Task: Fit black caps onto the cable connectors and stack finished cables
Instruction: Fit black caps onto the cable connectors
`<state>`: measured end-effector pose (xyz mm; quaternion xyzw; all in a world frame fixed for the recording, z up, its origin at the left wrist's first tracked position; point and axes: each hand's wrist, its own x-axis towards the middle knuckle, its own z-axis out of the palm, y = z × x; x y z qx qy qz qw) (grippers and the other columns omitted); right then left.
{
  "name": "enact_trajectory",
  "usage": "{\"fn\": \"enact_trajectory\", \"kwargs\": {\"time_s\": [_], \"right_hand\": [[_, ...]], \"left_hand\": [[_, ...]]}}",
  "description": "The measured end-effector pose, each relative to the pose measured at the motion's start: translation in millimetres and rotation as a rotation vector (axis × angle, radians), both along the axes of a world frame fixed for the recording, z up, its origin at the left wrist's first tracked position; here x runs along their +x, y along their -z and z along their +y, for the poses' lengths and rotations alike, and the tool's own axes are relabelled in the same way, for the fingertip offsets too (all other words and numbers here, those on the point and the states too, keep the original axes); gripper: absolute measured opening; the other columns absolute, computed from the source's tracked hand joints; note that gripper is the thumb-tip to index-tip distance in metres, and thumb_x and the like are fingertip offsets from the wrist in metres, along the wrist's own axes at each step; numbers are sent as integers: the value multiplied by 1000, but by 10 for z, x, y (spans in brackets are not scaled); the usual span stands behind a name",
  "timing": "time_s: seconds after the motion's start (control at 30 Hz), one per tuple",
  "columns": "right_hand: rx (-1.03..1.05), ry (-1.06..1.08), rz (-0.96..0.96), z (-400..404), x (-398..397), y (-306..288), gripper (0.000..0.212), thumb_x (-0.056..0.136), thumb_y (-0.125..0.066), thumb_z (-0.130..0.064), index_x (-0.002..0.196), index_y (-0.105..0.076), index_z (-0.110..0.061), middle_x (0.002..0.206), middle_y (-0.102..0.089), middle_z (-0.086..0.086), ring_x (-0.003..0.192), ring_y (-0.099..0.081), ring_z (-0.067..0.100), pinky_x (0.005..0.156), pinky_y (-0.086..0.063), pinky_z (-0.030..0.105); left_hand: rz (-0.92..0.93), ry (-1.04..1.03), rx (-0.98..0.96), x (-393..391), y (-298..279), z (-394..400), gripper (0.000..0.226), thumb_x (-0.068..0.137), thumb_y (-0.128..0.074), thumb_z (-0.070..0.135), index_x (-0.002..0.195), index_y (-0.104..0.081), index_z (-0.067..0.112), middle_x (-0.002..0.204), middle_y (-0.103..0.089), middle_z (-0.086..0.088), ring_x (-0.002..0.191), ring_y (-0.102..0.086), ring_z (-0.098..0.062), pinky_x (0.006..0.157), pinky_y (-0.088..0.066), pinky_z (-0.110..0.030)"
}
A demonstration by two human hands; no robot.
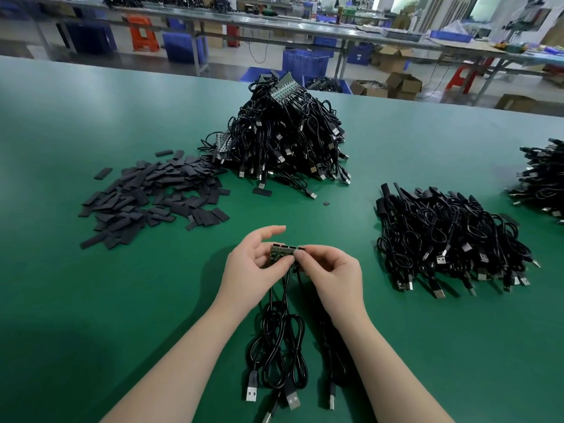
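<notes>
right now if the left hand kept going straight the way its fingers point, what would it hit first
The left hand points up and right, away from the person. Bare green table comes first; farther along, probably the right edge of the tall cable heap, though depth is unclear.

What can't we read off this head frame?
- Connector board strip, head view: mostly covered by the left hand and right hand; whether any cap is fitted cannot be told.
- Cable pile at far right: cut off by the frame edge.
- Finished stack: too tangled to count.
- Back benches: blurred.
</notes>
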<state>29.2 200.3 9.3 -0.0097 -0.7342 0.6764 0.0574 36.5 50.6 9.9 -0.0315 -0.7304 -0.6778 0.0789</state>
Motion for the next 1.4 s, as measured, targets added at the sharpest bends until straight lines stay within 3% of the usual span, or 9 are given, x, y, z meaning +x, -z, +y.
{"fn": "enact_trajectory", "kwargs": {"time_s": [0.33, 0.67, 0.83, 1.03, 1.17, 1.4], "right_hand": [[106, 17, 50, -48, 6, 16, 14, 83, -79, -16, 75, -74, -27, 76, -74, -13, 72, -68, 0, 67, -47, 9], [155, 66, 66, -73, -9, 36, 12, 82, -79, -14, 73, -73, -19, 71, -72, -11, 63, -61, -3, 62, -44, 8], [162, 85, 57, -84, -16, 43, 17, 82, -79, -14, 69, -71, -21, 68, -71, -14, 58, -58, -6, 59, -42, 7], [186, 91, 66, -90, -11, 38, 20, 83, -78, -14, 68, -69, -23, 68, -70, -17, 61, -60, -5, 60, -43, 7], [193, 93, 58, -97, 0, 36, 20, 83, -77, -13, 68, -69, -23, 68, -70, -17, 61, -60, -5, 59, -43, 6], [255, 135, 103, -155, 29, 48, 17, 85, -75, -14, 70, -69, -21, 71, -70, -18, 67, -64, 0, 62, -46, 9]], "left_hand": [[-57, -53, -10, -5, 30, 11, 37, 82, -73, 3, 99, -63, 34, 84, -75, 4, 80, -72, -10, 73, -51, -15], [-35, -184, -80, 44, -4, 122, 43, 81, -74, 6, 88, -45, 37, 76, -74, 9, 67, -71, -19, 68, -55, -38], [-38, -210, -105, 43, -22, 149, 42, 81, -74, 7, 87, -38, 29, 73, -73, 7, 67, -67, -32, 63, -52, -48], [-35, -242, -120, 50, 5, 172, 48, 81, -73, 6, 81, -33, 33, 68, -71, 3, 58, -60, -32, 51, -46, -38], [-27, -256, -136, 45, 15, 190, 49, 80, -73, 7, 79, -32, 34, 64, -69, 1, 48, -49, -16, 46, -39, -26], [-4, -293, -195, 35, 39, 204, 45, 79, -72, 10, 79, -33, 33, 64, -66, -4, 46, -48, -21, 43, -37, -30]]}}
